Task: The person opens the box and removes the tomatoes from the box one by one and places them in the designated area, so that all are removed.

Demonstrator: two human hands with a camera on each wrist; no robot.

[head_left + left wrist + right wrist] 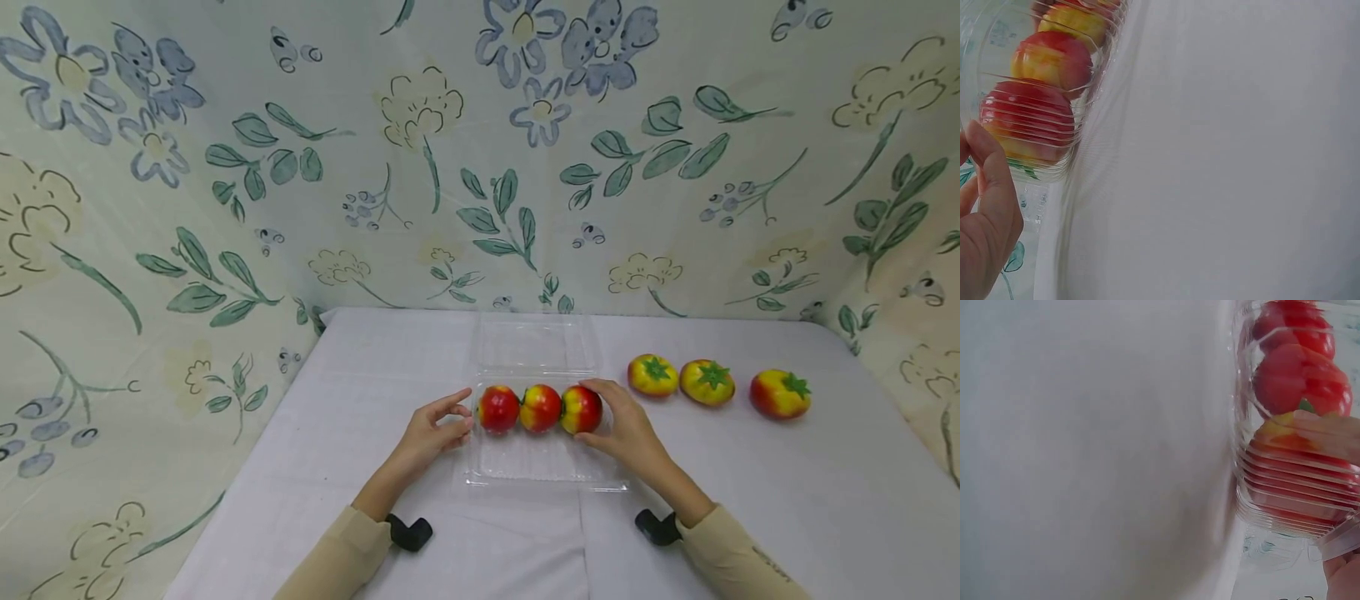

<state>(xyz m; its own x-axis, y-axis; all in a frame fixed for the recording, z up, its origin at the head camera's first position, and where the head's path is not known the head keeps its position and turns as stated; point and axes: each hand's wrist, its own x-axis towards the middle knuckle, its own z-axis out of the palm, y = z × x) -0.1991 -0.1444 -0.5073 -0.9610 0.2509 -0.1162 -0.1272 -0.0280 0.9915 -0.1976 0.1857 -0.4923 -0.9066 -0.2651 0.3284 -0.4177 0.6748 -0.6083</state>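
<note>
A clear plastic clamshell box (547,467) lies on the table with its lid folded back. Three red-and-yellow persimmons stand in a row inside: the left persimmon (498,409), the middle persimmon (540,407) and the right persimmon (581,409). My right hand (633,425) reaches over the box's right side and grips the right persimmon between thumb and fingers. At the opposite side, my left hand (429,432) has its fingertips against the box's left wall, thumb and index finger apart. The left wrist view shows the left persimmon (1029,119) through the ribbed wall, close to those fingertips.
To the right of the box lie three more persimmons with green leafy tops: one persimmon (652,375), another beside it (707,382), and a third farther right (780,394). A white cloth covers the table (360,358). Flower-patterned fabric (420,208) hangs behind it.
</note>
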